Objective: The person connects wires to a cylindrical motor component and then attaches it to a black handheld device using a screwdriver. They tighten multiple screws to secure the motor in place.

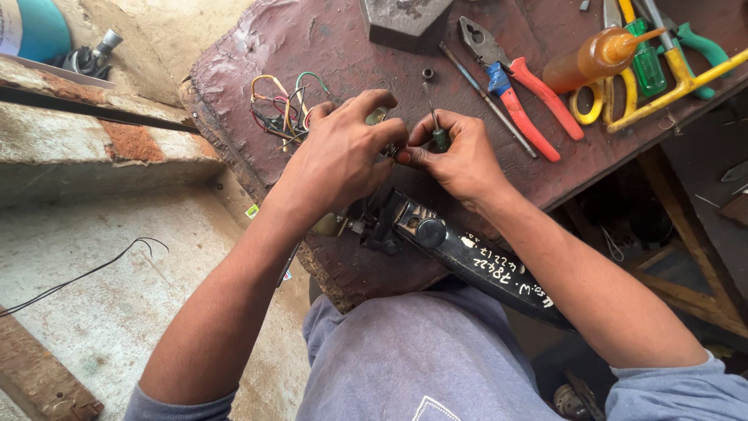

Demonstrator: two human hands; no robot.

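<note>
I see a black handlebar switch unit (436, 238) lying at the near edge of the bench (327, 47), long and dark, with a round knob on its housing and white handwriting along its tail. A bundle of coloured wires (280, 105), yellow, green, red and black, fans out from under my hands toward the left.

My left hand (339, 156) is curled over the top end of the unit, fingers bent and pinched on a small part I cannot make out. My right hand (460, 156) meets it fingertip to fingertip and is closed around a small green-handled screwdriver (438, 129), its shaft pointing away from me.

The bench top is worn, dark reddish and scuffed. Farther back lie red-handled pliers (522, 86), an amber squeeze bottle (596, 54), yellow-handled scissors (615, 97), a green screwdriver (647, 62) and a thin metal rod (487, 97). To my left are rough concrete steps (93, 156) with a loose black wire (86, 273) on them.
</note>
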